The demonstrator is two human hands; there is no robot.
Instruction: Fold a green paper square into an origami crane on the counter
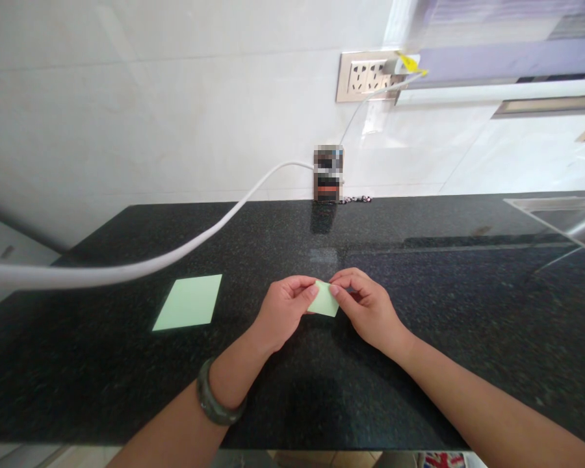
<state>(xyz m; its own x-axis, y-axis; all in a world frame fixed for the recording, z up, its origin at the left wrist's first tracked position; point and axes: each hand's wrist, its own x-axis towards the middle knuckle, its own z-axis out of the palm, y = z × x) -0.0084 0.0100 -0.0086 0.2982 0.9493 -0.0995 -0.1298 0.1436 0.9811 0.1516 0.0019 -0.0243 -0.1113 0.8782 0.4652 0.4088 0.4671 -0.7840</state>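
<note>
A small piece of light green paper (325,301), which looks folded, is held just above the dark countertop in front of me. My left hand (286,307) pinches its left edge between thumb and fingers. On the other side, my right hand (365,304) grips the upper right corner with thumb and forefinger. The fingers behind the paper are partly hidden. To the left of my hands, a larger flat sheet of light green paper (189,302) lies on the counter. A dark green bangle (214,393) circles my left wrist.
A phone (328,174), blurred out, leans upright against the white tiled wall at the back of the black speckled countertop (127,377). A white cable (175,257) arches across the left. Sockets (370,77) with a plugged charger are on the wall; a metal sink (565,211) edges the right.
</note>
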